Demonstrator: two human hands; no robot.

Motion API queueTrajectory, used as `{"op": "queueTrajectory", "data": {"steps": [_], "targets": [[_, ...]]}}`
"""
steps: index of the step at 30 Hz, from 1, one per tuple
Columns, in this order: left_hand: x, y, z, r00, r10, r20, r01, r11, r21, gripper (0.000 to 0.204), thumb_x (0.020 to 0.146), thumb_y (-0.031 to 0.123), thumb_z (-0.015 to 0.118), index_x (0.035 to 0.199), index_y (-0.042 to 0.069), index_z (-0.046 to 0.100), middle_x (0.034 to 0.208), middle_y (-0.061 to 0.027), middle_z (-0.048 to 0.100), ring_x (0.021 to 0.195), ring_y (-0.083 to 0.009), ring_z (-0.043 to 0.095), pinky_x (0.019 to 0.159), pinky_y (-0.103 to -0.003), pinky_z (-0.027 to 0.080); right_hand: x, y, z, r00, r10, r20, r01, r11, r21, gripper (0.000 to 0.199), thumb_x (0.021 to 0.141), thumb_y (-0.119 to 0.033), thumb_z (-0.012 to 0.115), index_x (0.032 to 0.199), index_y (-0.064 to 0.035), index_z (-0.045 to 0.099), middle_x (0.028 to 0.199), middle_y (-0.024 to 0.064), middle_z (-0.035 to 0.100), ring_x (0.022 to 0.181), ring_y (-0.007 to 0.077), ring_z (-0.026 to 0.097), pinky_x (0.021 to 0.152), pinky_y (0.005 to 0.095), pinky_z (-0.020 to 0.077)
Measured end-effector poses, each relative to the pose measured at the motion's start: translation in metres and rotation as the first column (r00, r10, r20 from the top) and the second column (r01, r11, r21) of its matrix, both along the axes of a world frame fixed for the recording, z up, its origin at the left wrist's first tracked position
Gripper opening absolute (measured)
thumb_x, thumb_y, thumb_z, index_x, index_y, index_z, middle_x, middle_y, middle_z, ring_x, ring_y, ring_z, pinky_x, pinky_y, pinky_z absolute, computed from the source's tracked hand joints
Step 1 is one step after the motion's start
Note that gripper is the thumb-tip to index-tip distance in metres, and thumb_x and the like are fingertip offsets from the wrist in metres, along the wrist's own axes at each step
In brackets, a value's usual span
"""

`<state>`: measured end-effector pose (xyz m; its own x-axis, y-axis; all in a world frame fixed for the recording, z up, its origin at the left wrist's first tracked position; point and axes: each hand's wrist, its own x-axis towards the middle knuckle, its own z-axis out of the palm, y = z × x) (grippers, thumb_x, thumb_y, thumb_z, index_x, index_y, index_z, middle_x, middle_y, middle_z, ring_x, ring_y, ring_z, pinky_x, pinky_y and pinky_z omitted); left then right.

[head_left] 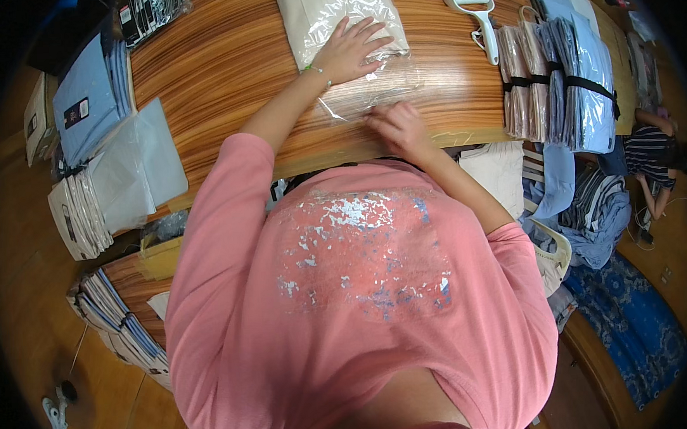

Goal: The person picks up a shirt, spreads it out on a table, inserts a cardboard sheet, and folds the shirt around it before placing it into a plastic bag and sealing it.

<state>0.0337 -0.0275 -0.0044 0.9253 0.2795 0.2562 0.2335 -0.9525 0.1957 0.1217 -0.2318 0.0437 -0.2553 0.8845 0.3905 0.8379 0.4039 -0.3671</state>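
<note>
Bagged cream garment (338,13) lies at upper centre of the bench (219,73), already inside its clear bag. Left hand (350,49) presses flat, fingers spread; right hand (398,126) pinches the open flap (368,97), apparently not yet sealed.

A folded cream garment in a clear plastic bag (338,17) lies flat on the wooden table (219,66), its open flap end toward the table's near edge.
</note>
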Motion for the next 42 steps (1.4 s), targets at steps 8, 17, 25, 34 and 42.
{"op": "queueTrajectory", "data": {"steps": [8, 17, 25, 34, 42], "targets": [[0.001, -0.002, 0.002, 0.998, 0.001, -0.056, -0.002, 1.0, -0.019, 0.056, 0.085, 0.044, 0.05, 0.137, 0.029, 0.037, 0.145, -0.0031, 0.028, 0.135, -0.0235, 0.022, 0.111, -0.052, 0.01, 0.047, 0.035, -0.009, 0.975, -0.126, 0.186, 0.173, 0.948, -0.268, 0.009, 0.075, -0.012, 0.059, 0.083, -0.0096, 0.062, 0.085, 0.0033, 0.059, 0.087, 0.0213, 0.055, 0.076, 0.0375, 0.04], [0.001, 0.0, 0.001, 0.998, -0.005, -0.057, 0.004, 1.0, -0.012, 0.058, 0.085, 0.045, 0.051, 0.138, 0.029, 0.035, 0.145, -0.0031, 0.028, 0.135, -0.0241, 0.023, 0.111, -0.052, 0.01, 0.05, 0.022, -0.004, 0.976, -0.089, 0.2, 0.119, 0.982, -0.145, 0.012, 0.074, -0.012, 0.057, 0.085, -0.0089, 0.059, 0.08, 0.0044, 0.054, 0.083, 0.0218, 0.053, 0.075, 0.0339, 0.0412], [0.001, 0.0, 0.003, 1.0, -0.008, -0.027, 0.007, 0.999, -0.05, 0.056, 0.084, 0.043, 0.052, 0.137, 0.028, 0.037, 0.145, -0.0039, 0.029, 0.135, -0.0249, 0.023, 0.11, -0.053, 0.011, 0.047, 0.018, 0.003, 0.969, -0.156, 0.192, 0.169, 0.984, -0.049, 0.016, 0.073, -0.011, 0.057, 0.09, -0.01, 0.057, 0.095, 0.0039, 0.054, 0.094, 0.0219, 0.051, 0.085, 0.0367, 0.0383], [0.002, 0.003, 0.0, 1.0, 0.001, -0.015, -0.001, 0.999, -0.034, 0.055, 0.083, 0.042, 0.053, 0.135, 0.029, 0.04, 0.144, -0.0038, 0.031, 0.135, -0.024, 0.023, 0.109, -0.055, 0.012, 0.051, -0.008, -0.008, 0.963, -0.17, 0.207, 0.171, 0.985, 0.013, 0.023, 0.076, -0.014, 0.056, 0.098, -0.0097, 0.057, 0.105, 0.0023, 0.055, 0.106, 0.0195, 0.049, 0.093, 0.0402, 0.035], [0.003, 0.002, 0.003, 1.0, 0.0, -0.029, -0.001, 1.0, -0.027, 0.054, 0.084, 0.042, 0.052, 0.135, 0.027, 0.04, 0.144, -0.0037, 0.031, 0.135, -0.0236, 0.023, 0.109, -0.055, 0.013, 0.051, 0.025, -0.022, 0.975, -0.062, 0.214, 0.078, 0.995, -0.066, 0.02, 0.077, -0.014, 0.052, 0.096, -0.0087, 0.059, 0.089, 0.0033, 0.055, 0.091, 0.0195, 0.053, 0.082, 0.0348, 0.0402]]}}
